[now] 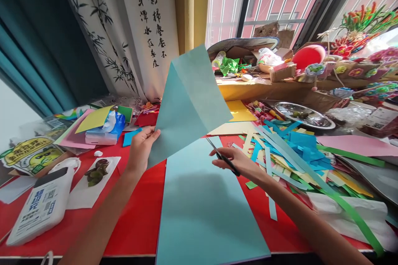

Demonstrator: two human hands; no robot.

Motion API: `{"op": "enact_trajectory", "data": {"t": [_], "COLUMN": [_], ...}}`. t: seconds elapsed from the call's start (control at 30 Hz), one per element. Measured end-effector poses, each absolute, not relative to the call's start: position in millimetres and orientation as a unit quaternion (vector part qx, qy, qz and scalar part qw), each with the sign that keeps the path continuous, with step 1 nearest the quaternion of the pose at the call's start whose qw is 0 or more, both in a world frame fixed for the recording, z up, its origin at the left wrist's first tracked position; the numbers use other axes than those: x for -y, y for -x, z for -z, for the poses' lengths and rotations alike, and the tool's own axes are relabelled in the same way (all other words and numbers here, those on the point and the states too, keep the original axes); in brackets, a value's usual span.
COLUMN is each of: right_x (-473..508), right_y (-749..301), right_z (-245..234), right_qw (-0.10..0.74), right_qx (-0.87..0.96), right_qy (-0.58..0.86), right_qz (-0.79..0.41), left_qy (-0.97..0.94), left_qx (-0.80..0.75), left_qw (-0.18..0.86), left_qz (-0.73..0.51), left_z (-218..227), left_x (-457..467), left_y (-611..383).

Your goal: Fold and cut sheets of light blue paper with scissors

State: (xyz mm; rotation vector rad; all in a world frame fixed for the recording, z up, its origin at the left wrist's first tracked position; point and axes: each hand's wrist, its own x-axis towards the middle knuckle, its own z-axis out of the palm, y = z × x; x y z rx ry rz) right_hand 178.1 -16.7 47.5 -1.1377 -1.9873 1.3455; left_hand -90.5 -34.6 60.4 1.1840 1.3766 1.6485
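Note:
My left hand [141,149] grips the lower left corner of a folded light blue paper sheet [189,103] and holds it up above the table. My right hand [238,163] is closed on black scissors [222,157], whose blades point up and left at the sheet's lower edge. Flat under both hands lies a large light blue sheet [202,211] on the red table [139,223].
A heap of blue, yellow and green paper strips [295,153] lies to the right, with a metal dish [304,116] behind it. At left sit a white wipes pack [43,207], a paper with dark fruit pits [96,172], and stacked coloured sheets [93,124]. Craft clutter fills the windowsill.

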Motion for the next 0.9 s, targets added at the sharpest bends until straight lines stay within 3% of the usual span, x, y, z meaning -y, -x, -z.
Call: {"op": "enact_trajectory", "data": {"t": [0.9], "right_x": [31], "right_y": [-176], "right_z": [-51], "right_qw": [0.261], "right_qx": [0.673], "right_qy": [0.418], "right_qz": [-0.551], "left_qy": [-0.415], "left_qx": [-0.528], "left_qw": [0.328], "left_qz": [-0.664], "left_z": [-71], "left_x": [69], "left_y": [83]}}
